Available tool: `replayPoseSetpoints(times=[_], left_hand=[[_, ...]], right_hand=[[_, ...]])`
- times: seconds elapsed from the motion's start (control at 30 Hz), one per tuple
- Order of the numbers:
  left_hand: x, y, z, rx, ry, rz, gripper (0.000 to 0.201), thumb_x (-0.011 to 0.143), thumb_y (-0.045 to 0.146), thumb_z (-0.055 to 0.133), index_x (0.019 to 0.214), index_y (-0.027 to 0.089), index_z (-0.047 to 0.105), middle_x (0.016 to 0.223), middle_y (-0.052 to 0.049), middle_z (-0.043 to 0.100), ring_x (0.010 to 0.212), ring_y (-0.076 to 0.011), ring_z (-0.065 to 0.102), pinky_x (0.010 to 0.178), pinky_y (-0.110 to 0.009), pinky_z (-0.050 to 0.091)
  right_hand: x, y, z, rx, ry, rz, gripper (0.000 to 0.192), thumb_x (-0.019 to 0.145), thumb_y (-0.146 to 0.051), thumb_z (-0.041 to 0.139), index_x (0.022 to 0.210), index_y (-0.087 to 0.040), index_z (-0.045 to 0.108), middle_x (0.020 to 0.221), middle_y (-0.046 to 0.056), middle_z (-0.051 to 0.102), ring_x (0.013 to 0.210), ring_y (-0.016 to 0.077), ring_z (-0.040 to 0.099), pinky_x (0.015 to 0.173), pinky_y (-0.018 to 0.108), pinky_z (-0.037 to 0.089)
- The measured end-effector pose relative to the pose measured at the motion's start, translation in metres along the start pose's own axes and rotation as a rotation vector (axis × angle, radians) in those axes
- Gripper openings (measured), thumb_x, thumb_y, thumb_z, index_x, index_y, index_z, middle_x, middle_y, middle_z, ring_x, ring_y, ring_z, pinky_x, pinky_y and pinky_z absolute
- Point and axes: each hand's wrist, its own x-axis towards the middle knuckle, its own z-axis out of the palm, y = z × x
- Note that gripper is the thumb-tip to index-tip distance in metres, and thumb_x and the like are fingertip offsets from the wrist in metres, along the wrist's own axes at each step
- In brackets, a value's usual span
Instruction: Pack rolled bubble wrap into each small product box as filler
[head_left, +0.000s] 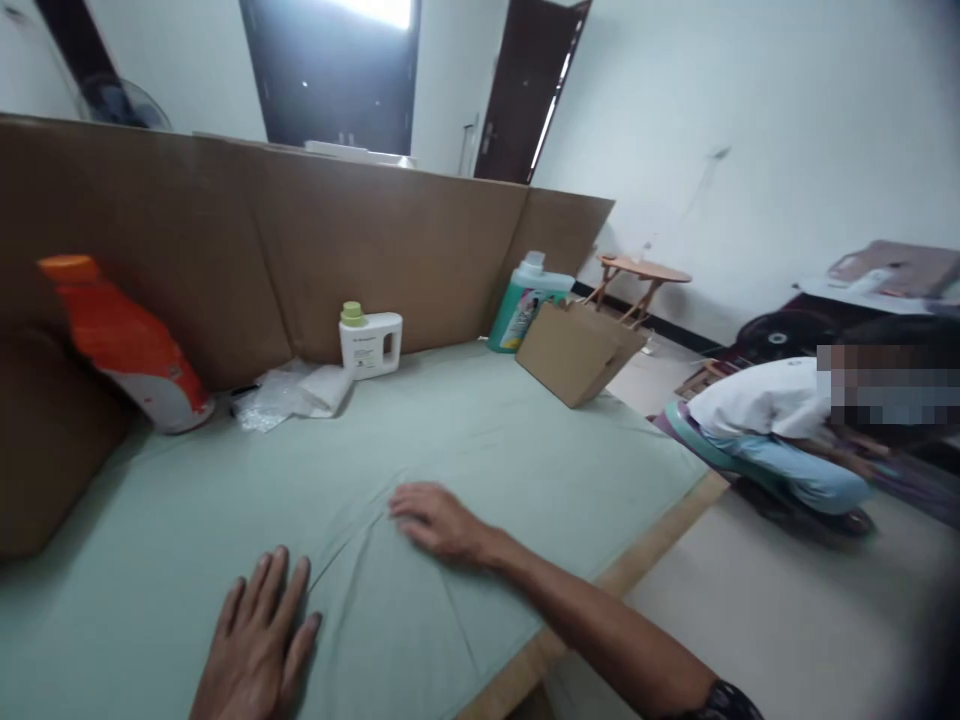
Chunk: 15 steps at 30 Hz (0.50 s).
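My left hand (259, 640) lies flat, palm down and fingers spread, on a pale green sheet (450, 430) that covers a low platform. My right hand (439, 520) also rests palm down on the sheet, a little farther in, where the cloth bunches into small creases. Neither hand holds anything. The sheet reaches back to a brown cardboard wall (300, 230).
Along the cardboard stand an orange bottle (124, 345), a clear plastic bag (289, 395), a small white jug with a green cap (369, 342) and a teal jug (525, 300). A tilted cardboard box (577, 350) sits at the far corner. A person (780, 430) crouches on the floor at right.
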Motion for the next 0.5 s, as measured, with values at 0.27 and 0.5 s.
replayPoseSetpoints(times=[0.27,0.5], left_hand=[[0.038,0.071,0.015,0.054,0.077,0.253,0.075,0.093,0.029,0.052,0.160,0.014,0.023,0.169,-0.015,0.012,0.157,-0.0275,0.008,0.125,-0.042,0.009],[0.048,0.087,0.006,0.099,0.086,0.221,0.071,0.093,0.034,0.053,0.159,0.020,0.030,0.161,-0.011,0.039,0.147,-0.0274,0.040,0.110,-0.042,0.044]], right_hand=[[-0.018,0.154,-0.199,-0.398,0.599,0.612,0.043,0.087,-0.010,0.058,0.130,-0.009,0.060,0.150,0.023,0.049,0.141,0.0344,0.040,0.115,0.058,0.026],[-0.018,0.229,-0.296,-0.476,0.567,0.957,0.014,0.083,-0.017,0.064,0.092,-0.007,0.070,0.103,0.026,0.069,0.112,0.0362,0.059,0.093,0.057,0.040]])
